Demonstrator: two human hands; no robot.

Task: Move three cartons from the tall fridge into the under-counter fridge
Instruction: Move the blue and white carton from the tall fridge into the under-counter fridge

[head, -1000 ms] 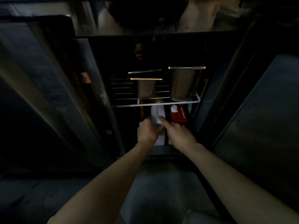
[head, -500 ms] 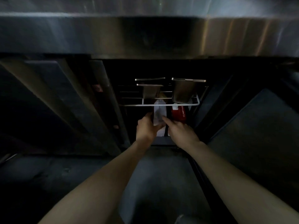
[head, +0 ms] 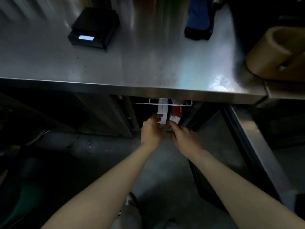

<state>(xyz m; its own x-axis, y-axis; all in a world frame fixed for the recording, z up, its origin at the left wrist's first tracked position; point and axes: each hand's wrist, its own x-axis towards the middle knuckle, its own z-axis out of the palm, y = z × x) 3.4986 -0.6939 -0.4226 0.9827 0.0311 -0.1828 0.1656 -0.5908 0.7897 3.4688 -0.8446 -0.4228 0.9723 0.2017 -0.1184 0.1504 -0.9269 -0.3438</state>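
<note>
Steel counter (head: 148,63) fills the upper half of the view, its front edge running across the middle; light is dim and the far part is motion-blurred. Below the edge, the under-counter fridge (head: 165,116) stands open, with its door (head: 219,129) swung out to the right. Grey floor (head: 156,171) lies beneath both forearms.

On the counter: black scale (head: 94,28) at rear left with a lit display; a blue object (head: 198,22) at rear centre, too blurred to identify; a tan cylindrical container (head: 274,52) at the right edge.

Inside the fridge: white wire shelf (head: 170,104) just under the counter edge. White carton (head: 162,113) stands upright below it, its top rising past the shelf's front wire. Red carton (head: 176,114) stands just beside it on the right, partly hidden.

Left hand (head: 152,129): fingers curled round the left side of the white carton's lower part, gripping it. Right hand (head: 183,137): at the carton's lower right corner, fingers reaching toward its base; cannot tell whether it grips or only touches. Both hands close together, nearly meeting in front of the carton
</note>
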